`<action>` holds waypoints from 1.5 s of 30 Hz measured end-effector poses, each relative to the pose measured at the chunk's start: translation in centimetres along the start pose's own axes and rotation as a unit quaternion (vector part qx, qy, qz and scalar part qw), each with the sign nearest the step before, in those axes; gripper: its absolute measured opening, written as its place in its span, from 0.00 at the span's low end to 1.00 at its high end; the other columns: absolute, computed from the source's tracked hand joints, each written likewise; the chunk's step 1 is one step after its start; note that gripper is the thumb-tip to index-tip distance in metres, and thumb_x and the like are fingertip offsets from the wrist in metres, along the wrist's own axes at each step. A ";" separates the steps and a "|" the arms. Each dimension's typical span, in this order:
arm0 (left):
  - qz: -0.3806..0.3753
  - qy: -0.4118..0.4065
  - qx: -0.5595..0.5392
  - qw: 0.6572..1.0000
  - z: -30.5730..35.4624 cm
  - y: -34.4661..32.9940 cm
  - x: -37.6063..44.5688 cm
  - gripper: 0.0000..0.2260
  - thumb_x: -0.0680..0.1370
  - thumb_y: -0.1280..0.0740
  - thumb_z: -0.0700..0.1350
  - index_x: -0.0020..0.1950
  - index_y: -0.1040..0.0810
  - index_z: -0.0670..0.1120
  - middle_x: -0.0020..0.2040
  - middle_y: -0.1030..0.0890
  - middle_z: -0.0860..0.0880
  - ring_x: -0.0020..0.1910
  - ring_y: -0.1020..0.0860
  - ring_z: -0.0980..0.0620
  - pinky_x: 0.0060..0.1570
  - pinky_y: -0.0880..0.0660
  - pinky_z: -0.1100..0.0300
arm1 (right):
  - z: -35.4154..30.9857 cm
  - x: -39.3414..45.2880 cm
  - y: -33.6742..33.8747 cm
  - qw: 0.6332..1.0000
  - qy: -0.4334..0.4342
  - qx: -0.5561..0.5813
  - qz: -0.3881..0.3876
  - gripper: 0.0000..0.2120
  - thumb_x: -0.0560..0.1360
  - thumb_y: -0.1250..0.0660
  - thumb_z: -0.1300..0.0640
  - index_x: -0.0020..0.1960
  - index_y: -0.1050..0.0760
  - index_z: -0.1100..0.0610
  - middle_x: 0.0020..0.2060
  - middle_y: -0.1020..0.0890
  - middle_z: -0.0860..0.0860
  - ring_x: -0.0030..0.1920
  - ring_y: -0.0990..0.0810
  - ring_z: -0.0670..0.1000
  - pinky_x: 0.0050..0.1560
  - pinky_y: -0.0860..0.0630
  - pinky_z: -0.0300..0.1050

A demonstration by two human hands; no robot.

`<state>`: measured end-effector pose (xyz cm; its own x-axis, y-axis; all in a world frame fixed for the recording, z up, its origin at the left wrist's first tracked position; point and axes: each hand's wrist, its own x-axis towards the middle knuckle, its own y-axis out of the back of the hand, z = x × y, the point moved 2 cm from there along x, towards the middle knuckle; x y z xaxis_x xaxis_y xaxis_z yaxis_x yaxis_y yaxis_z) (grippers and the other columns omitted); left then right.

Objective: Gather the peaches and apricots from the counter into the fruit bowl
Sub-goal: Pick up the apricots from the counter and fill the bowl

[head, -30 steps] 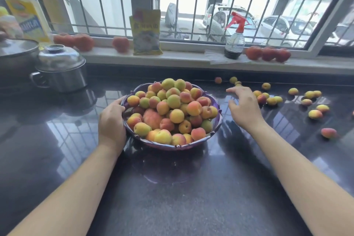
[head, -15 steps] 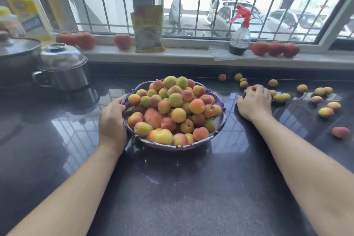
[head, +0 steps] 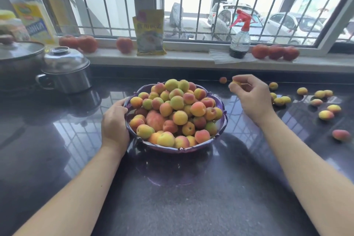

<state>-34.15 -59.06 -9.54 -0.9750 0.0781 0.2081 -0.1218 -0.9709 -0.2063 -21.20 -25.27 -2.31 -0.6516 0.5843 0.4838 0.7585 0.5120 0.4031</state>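
Counter: dark glossy stone, reflecting the barred window.
Left hand: grips purple fruit bowl.
Right hand: pinches a small apricot.

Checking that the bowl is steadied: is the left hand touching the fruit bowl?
Touching. The head view shows the left hand against the fruit bowl at its left rim, fingers on the edge, no gap.

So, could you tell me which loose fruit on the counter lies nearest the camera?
The reddish fruit alone at the far right, well below the yellow scatter near the right hand.
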 end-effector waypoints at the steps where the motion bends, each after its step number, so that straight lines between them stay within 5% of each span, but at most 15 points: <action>1: -0.001 0.004 -0.006 1.000 0.1 -0.1 -0.1 0.19 0.73 0.40 0.46 0.52 0.10 0.51 0.52 0.11 0.46 0.57 0.15 0.42 0.62 0.20 0.40 | -2.3 -0.8 -0.3 0.998 0.018 0.060 -0.028 0.09 0.76 0.26 0.57 0.56 0.18 0.55 0.50 0.14 0.51 0.51 0.16 0.50 0.55 0.21 0.43; 3: -0.004 0.006 -0.007 1.000 0.0 -0.2 -0.1 0.19 0.73 0.40 0.46 0.52 0.10 0.52 0.53 0.11 0.46 0.58 0.15 0.42 0.63 0.20 0.41 | -6.1 -2.5 -1.1 0.990 0.071 0.097 -0.080 0.09 0.75 0.25 0.58 0.55 0.18 0.54 0.48 0.14 0.49 0.50 0.15 0.48 0.55 0.20 0.41; 8: 0.000 -0.001 0.003 1.000 0.0 0.0 0.0 0.19 0.73 0.41 0.46 0.50 0.10 0.56 0.52 0.11 0.49 0.59 0.16 0.41 0.64 0.22 0.39 | -7.9 -3.7 -3.4 0.982 0.116 -0.019 -0.151 0.06 0.76 0.28 0.52 0.52 0.19 0.44 0.50 0.16 0.42 0.54 0.19 0.45 0.58 0.23 0.46; 12: -0.009 -0.009 0.008 1.000 -0.2 0.0 0.2 0.20 0.74 0.41 0.46 0.53 0.10 0.54 0.55 0.11 0.45 0.61 0.16 0.38 0.67 0.23 0.34 | -4.4 -2.1 -1.6 0.998 0.055 0.029 -0.025 0.06 0.80 0.34 0.54 0.53 0.18 0.51 0.51 0.16 0.47 0.54 0.19 0.48 0.58 0.23 0.46; 15: -0.002 -0.010 0.008 1.000 -0.1 -0.1 0.2 0.20 0.74 0.41 0.46 0.51 0.10 0.55 0.53 0.11 0.50 0.59 0.16 0.44 0.65 0.23 0.41 | 1.0 -0.2 -0.2 0.994 -0.008 -0.110 0.005 0.12 0.80 0.36 0.57 0.60 0.19 0.59 0.58 0.19 0.54 0.62 0.23 0.55 0.66 0.31 0.48; 18: -0.001 -0.014 0.001 1.000 0.0 -0.1 0.0 0.19 0.74 0.41 0.46 0.49 0.10 0.57 0.51 0.11 0.52 0.59 0.16 0.44 0.62 0.23 0.44 | 5.8 1.0 -0.1 0.958 -0.049 -0.275 -0.063 0.21 0.80 0.37 0.54 0.71 0.26 0.59 0.74 0.32 0.62 0.74 0.37 0.62 0.74 0.44 0.51; 23: -0.011 -0.013 -0.006 1.000 -0.5 0.0 0.4 0.19 0.74 0.40 0.46 0.52 0.10 0.53 0.55 0.11 0.43 0.62 0.17 0.35 0.68 0.24 0.31 | 8.2 1.9 -1.3 0.911 -0.110 -0.375 -0.130 0.27 0.82 0.44 0.43 0.79 0.40 0.50 0.81 0.52 0.56 0.80 0.56 0.59 0.77 0.51 0.60; 26: -0.010 -0.017 -0.004 1.000 -0.6 0.1 0.3 0.19 0.74 0.40 0.46 0.53 0.10 0.53 0.54 0.11 0.45 0.62 0.17 0.36 0.67 0.24 0.32 | 8.1 2.0 -1.5 0.902 -0.122 -0.394 -0.126 0.27 0.81 0.44 0.43 0.76 0.35 0.53 0.78 0.43 0.57 0.78 0.47 0.61 0.75 0.43 0.61; 30: -0.004 -0.012 -0.005 1.000 -0.8 0.3 0.4 0.19 0.74 0.40 0.47 0.54 0.10 0.52 0.56 0.11 0.44 0.63 0.16 0.38 0.68 0.24 0.32 | 7.4 1.3 -0.8 0.899 -0.001 -0.437 0.026 0.15 0.75 0.35 0.54 0.59 0.24 0.61 0.57 0.30 0.60 0.58 0.31 0.63 0.60 0.31 0.58; 35: -0.010 -0.017 -0.005 1.000 -0.8 0.2 0.5 0.20 0.73 0.39 0.49 0.55 0.10 0.51 0.56 0.12 0.42 0.63 0.17 0.35 0.67 0.24 0.32 | 8.7 1.7 -1.2 0.899 -0.074 -0.423 -0.091 0.18 0.81 0.45 0.56 0.66 0.26 0.59 0.62 0.26 0.64 0.62 0.30 0.66 0.67 0.34 0.57; 41: -0.004 -0.005 -0.012 1.000 -0.7 0.0 0.4 0.19 0.73 0.40 0.46 0.53 0.10 0.52 0.55 0.11 0.43 0.62 0.17 0.36 0.65 0.23 0.36 | 8.2 1.1 -0.8 0.881 -0.112 -0.456 -0.059 0.18 0.79 0.43 0.52 0.66 0.26 0.54 0.67 0.30 0.62 0.67 0.35 0.64 0.67 0.38 0.58; 45: -0.003 0.000 -0.006 1.000 -0.1 -0.3 0.0 0.19 0.72 0.41 0.45 0.48 0.10 0.55 0.50 0.11 0.47 0.56 0.16 0.41 0.58 0.21 0.44 | 7.6 0.4 0.3 0.906 -0.153 -0.381 -0.100 0.19 0.81 0.42 0.53 0.69 0.26 0.55 0.68 0.32 0.64 0.67 0.32 0.66 0.69 0.34 0.55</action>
<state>-34.10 -58.71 -9.59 -0.9745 0.0836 0.2084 -0.1292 -0.9678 -0.2162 -21.31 -20.09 -7.93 -0.6619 0.7343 0.1507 0.3372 0.1121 0.9347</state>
